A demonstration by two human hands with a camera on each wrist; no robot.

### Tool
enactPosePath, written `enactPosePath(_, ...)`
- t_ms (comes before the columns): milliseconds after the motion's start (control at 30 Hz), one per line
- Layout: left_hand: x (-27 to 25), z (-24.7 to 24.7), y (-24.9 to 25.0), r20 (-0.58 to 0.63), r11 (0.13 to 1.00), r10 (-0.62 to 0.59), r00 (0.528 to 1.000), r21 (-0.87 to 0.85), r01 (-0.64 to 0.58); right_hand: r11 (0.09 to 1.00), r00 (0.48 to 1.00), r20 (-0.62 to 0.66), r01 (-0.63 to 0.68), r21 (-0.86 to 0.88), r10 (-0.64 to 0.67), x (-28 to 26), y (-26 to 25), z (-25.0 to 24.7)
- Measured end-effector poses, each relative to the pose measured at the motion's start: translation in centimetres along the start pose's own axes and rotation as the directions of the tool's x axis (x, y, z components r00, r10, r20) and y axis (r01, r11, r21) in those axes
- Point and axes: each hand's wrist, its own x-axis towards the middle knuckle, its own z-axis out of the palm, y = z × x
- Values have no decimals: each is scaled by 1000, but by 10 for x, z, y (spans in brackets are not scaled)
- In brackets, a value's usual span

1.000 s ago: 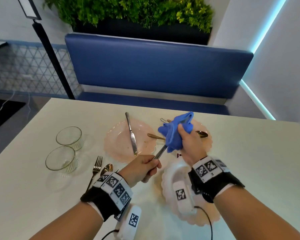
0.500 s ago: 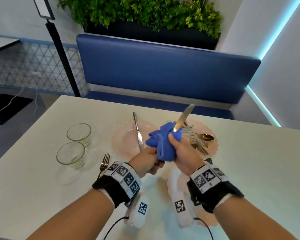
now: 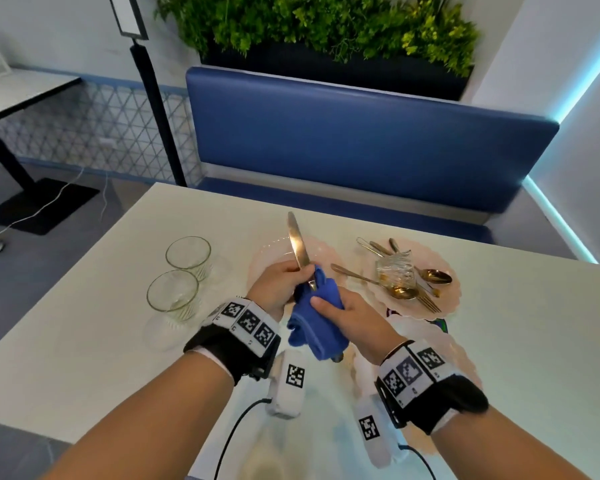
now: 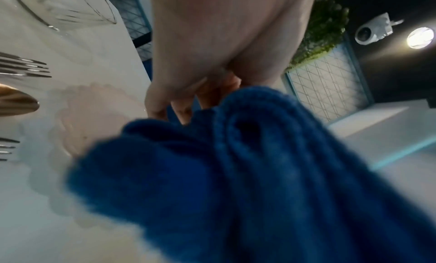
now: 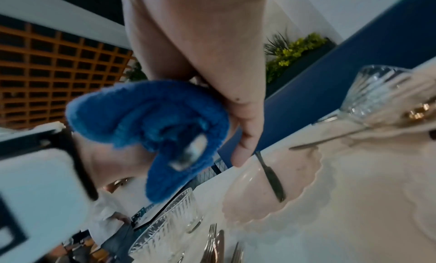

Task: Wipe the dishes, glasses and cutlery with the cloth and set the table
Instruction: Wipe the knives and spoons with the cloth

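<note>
My left hand grips a silver knife low on its blade, thumb against the metal; the blade points up and away. My right hand holds the blue cloth bunched round the knife's handle, whose dark end pokes out below. In the right wrist view a metal end shows inside the cloth. The left wrist view is mostly filled by the cloth. Both hands hover over a pink plate; a second knife lies on it.
Two clear glasses stand at the left. A far pink plate carries gold spoons, forks and a tipped glass. Another plate lies under my right wrist. A fork and spoon lie beside the left hand. A blue bench stands beyond the table.
The cloth has slid from the blade down to the handle. My left hand has shifted up onto the blade, and the knife now points more upright and to the left.
</note>
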Motion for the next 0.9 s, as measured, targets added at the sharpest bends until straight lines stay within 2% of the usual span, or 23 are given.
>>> enactPosePath(100, 9, -18, 6, -119, 997, -6, 993, -75, -2, 999, 999, 33, -36, 25, 35, -3, 5, 6)
enactPosePath(133, 9, -21, 5, -116, 998, -23, 993, -68, 16, 999, 999, 18, -31, 38, 31, -3, 6, 7)
enactPosePath(233, 0, -16, -5, -7, 997, -36, 999, 63, 37, 999, 998, -56, 29, 22, -28, -1, 1, 14)
enactPosePath(267, -2, -15, -7, -21, 996, -20, 1000, 89, 22, 999, 997, -50, 51, -14, -51, -1, -1, 16)
enactPosePath(400, -8, -46, 1, -187, 1000, 1, 982, -5, -2, 982, 997, 70, 50, -182, -38, -4, -2, 12)
enactPosePath(433, -8, -60, 3, -222, 1000, 4, 975, -13, -7, 987, 998, 62, 34, -159, -24, -4, -2, 7)
enactPosePath(500, -13, -84, -2, -253, 994, 14, 967, 106, 14, 1000, 1000, 30, -10, 15, 10, -4, -2, -4)
enactPosePath(567, -20, -101, -20, -248, 940, -2, 969, 329, 86, 976, 999, -1, -31, 215, 32, 1, -3, -14)
enactPosePath(700, -30, -127, -70, -242, 701, -59, 969, 681, 213, 916, 999, -5, -42, 398, 48, 4, -4, -22)
enactPosePath(800, -34, -132, -94, -292, 568, -32, 956, 781, 257, 902, 999, 9, -42, 429, 42, 3, 0, -23)
enactPosePath(900, -35, -125, -103, -367, 576, 23, 930, 765, 287, 922, 998, 11, -58, 383, 58, 2, 6, -25)
